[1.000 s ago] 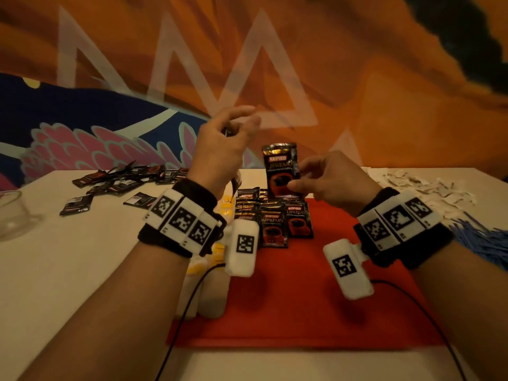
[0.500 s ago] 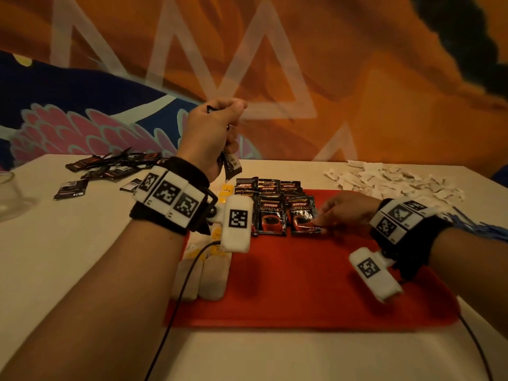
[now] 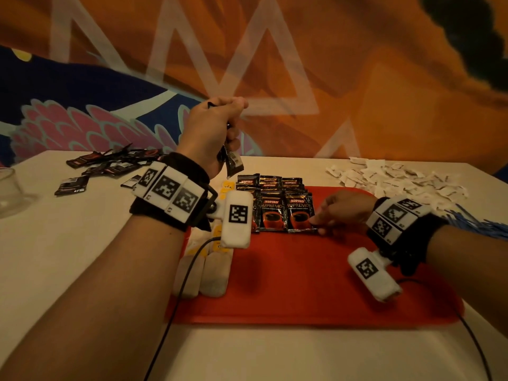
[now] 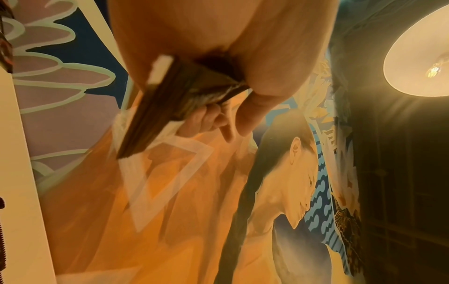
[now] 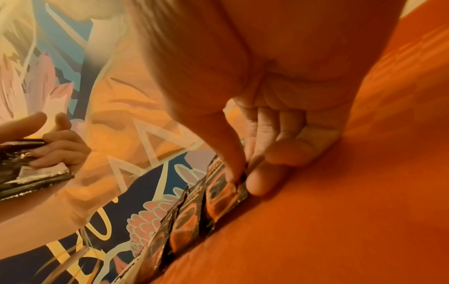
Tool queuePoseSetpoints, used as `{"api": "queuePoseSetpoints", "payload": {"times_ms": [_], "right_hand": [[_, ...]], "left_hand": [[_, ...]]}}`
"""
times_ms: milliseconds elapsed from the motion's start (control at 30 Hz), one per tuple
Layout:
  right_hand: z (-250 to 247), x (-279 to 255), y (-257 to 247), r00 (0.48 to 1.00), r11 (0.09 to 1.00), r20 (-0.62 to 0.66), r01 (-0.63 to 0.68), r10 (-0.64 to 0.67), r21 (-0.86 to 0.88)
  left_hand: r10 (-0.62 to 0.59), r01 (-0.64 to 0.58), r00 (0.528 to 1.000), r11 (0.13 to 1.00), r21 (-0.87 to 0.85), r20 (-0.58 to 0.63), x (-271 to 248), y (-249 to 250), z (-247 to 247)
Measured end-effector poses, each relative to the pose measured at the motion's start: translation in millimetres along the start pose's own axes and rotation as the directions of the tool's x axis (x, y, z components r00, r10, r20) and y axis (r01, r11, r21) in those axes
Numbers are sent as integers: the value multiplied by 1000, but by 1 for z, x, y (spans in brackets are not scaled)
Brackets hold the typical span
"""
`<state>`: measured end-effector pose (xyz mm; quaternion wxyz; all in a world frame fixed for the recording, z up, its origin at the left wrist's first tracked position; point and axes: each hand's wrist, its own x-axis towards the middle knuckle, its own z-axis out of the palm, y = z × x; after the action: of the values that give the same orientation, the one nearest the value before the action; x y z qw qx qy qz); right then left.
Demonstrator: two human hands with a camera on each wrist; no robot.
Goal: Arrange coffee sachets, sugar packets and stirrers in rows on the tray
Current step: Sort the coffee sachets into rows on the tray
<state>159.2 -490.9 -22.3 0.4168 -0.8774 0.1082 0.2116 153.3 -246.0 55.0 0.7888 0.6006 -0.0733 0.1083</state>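
Observation:
On the red tray (image 3: 302, 284) black Kopiko coffee sachets (image 3: 286, 210) lie in overlapping rows at the far left part. My right hand (image 3: 316, 222) rests low on the tray and pinches the right edge of the rightmost front sachet (image 5: 226, 194) between thumb and forefinger. My left hand (image 3: 220, 125) is raised above the tray's far left corner and grips a stack of coffee sachets (image 4: 155, 107), whose lower end (image 3: 232, 165) hangs below the fist.
Loose coffee sachets (image 3: 104, 169) lie on the white table at the far left, next to a glass (image 3: 11, 191). A heap of white sugar packets (image 3: 395, 177) sits at the far right, blue stirrers (image 3: 483, 226) beside it. Pale packets with yellow labels (image 3: 209, 259) line the tray's left edge.
My right hand has come down from holding a sachet upright in the air and laid it on the tray at the right end of the front row. The left hand's fingers closed round its stack.

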Motion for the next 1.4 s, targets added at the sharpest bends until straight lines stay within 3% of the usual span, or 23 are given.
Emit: {"api": "queuePoseSetpoints", "payload": {"times_ms": [967,1133,1233,1400], "right_hand": [[1,2,4,994,990,-49,97,-93,102],[-5,2,0,988,991,-79,130,-129,8],[-12,0,-12,953,968,-170,245,-249,-47],[-1,-23,-50,791,789,-281,595,-543,151]], "left_hand": [[-102,104,992,994,-25,77,-2,-1,4],[-135,141,982,989,-41,135,-1,-2,3],[-138,147,973,988,-40,184,-1,-5,4],[-82,80,978,997,19,194,-2,-8,5]]}}
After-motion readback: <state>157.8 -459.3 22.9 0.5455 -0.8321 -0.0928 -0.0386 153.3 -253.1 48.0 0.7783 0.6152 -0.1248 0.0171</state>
